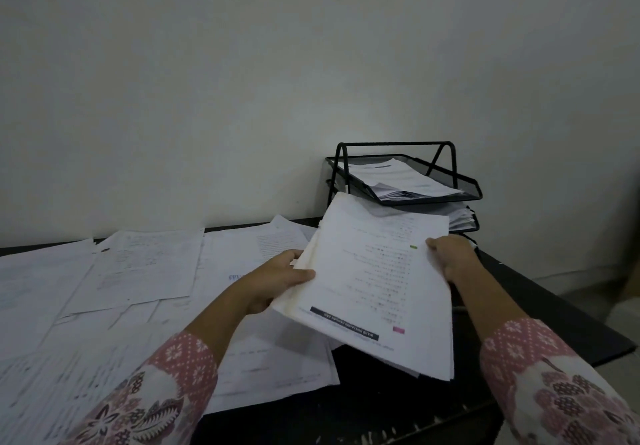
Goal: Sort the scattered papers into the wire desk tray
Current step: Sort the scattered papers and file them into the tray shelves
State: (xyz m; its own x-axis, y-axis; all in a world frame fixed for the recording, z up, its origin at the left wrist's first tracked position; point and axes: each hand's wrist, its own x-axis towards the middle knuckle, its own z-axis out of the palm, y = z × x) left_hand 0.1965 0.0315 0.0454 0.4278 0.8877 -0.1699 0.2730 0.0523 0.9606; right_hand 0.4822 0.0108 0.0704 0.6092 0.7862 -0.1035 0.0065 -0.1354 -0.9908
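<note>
Loose papers [131, 278] lie spread over the dark table [540, 302]. Above it, the left hand [277, 283] and right hand [452, 257] each grip a side of 1 stack of sheets [377, 285], fingers curled round its edges. Beyond stands the wire tray [446, 176], already holding papers.

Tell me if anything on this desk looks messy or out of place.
Yes. Loose sheets lie scattered and overlapping at odd angles across the desk's left side. In the wire tray's top tier, papers sit crooked, corners past the front rim. The held stack has a yellowed left edge.
</note>
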